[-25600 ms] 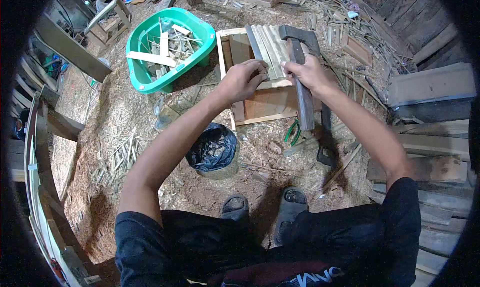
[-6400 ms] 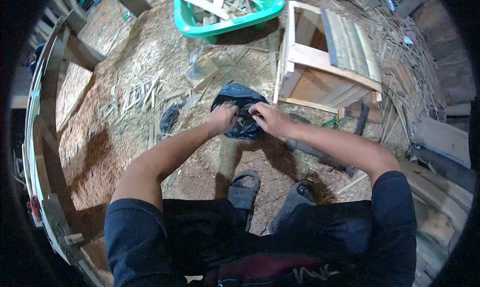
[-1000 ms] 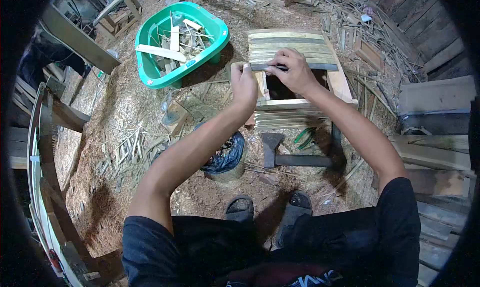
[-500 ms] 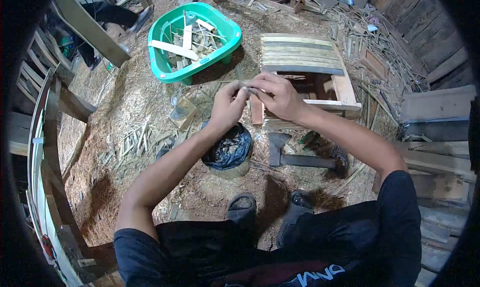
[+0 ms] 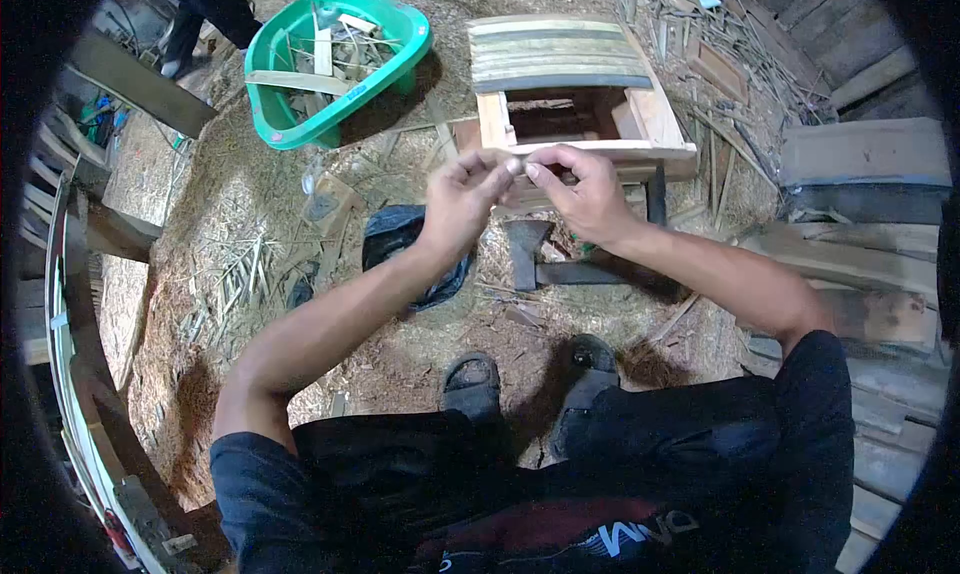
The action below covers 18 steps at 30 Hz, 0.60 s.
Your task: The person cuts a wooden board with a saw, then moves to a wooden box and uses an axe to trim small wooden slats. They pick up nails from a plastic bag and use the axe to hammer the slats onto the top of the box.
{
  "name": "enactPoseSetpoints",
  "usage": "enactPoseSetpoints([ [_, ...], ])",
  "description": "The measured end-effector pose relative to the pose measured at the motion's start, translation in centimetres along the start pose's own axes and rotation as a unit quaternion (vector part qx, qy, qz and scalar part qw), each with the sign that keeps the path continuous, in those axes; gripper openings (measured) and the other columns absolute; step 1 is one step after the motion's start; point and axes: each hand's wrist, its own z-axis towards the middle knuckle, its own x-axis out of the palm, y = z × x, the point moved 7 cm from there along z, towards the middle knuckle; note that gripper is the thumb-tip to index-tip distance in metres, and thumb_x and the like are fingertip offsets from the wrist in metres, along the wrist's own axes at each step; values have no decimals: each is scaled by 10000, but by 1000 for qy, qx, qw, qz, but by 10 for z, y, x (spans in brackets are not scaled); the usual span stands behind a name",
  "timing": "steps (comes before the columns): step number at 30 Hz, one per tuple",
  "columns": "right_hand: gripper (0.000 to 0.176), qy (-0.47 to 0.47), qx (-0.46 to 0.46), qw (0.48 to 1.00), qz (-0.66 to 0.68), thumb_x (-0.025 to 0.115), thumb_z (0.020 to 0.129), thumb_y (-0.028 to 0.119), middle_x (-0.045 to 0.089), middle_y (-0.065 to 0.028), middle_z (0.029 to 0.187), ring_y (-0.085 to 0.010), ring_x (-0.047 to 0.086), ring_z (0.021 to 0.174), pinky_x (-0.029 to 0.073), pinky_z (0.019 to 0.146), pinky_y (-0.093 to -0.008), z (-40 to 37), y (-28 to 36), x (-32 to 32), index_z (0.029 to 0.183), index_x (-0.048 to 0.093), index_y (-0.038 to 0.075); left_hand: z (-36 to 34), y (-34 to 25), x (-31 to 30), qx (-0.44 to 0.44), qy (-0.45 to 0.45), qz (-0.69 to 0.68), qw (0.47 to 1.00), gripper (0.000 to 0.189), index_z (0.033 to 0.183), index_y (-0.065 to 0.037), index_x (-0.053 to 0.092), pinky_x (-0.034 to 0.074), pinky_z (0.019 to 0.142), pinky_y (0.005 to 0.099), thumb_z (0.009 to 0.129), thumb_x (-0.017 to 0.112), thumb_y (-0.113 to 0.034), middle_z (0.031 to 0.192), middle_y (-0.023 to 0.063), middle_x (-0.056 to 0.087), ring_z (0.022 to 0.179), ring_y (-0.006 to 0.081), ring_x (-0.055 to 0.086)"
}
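My left hand [image 5: 465,196] and my right hand [image 5: 583,192] meet at the fingertips in front of a slatted wooden box [image 5: 560,54]. Both are closed in a pinch, thumbs nearly touching. Whatever sits between the fingertips is too small to make out. The box has an open gap on the side facing me, showing a dark interior. Below my right hand a hatchet [image 5: 524,259] lies on the ground, its handle pointing right. A black plastic bag [image 5: 385,232] stands below my left hand, partly covered by the forearm.
At the upper left stands a green tub [image 5: 275,134] with wood scraps in it. A person [image 5: 215,9] is behind it. Stacked boards [image 5: 870,244] line the right side, and a curved wooden frame [image 5: 90,374] stands at left. Wood shavings and sticks litter the ground.
My view has shifted, so the tub and box appear farther up and left. My hands stay together, now with the thumbs side by side. The person at the back has moved.
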Motion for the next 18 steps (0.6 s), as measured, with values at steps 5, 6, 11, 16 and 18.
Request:
enactPoseSetpoints([
  [5, 210, 63, 131, 989, -16, 629, 955, 181, 695, -97, 979, -134, 631, 899, 506, 797, -296, -57, -34, 11, 1052, 671, 0, -24, 60, 1, -40, 9, 36, 998, 140, 994, -18, 634, 468, 556, 220, 956, 649, -152, 793, 33, 651, 662, 78, 600],
  [6, 221, 78, 132, 988, -7, 625, 956, 189, 695, -102, 986, -144, 634, 916, 505, 806, -308, -72, -53, 19, 1047, 669, -7, -27, 77, -3, -41, 11, 46, 998, 141, 995, -18, 633, 473, 556, 224, 958, 646, -153, 791, 37, 650, 654, 83, 602],
  [11, 183, 150, 184, 971, -35, 632, 900, 149, 692, -167, 1023, -289, 665, 946, 512, 851, -375, -121, -117, 48, 1006, 671, 5, -53, 165, -17, -193, 72, 216, 955, 182, 1019, 8, 628, 550, 632, 287, 939, 658, -153, 859, 81, 686, 753, 128, 659],
  [16, 386, 228, 144, 958, -101, 589, 723, -2, 635, -189, 1126, -356, 599, 1082, 467, 970, -414, -143, -156, 43, 1107, 612, 26, -62, 195, -36, -186, 87, 286, 936, 220, 1052, 13, 639, 544, 669, 324, 913, 663, -156, 908, 104, 702, 727, 163, 656],
  [18, 463, 253, 90, 949, -163, 609, 707, 13, 586, -178, 1172, -390, 535, 1158, 430, 1022, -460, -148, -152, 43, 1166, 567, 53, -62, 193, -34, -157, 109, 321, 928, 216, 1056, 8, 640, 539, 703, 333, 906, 660, -147, 929, 105, 702, 757, 165, 653],
])
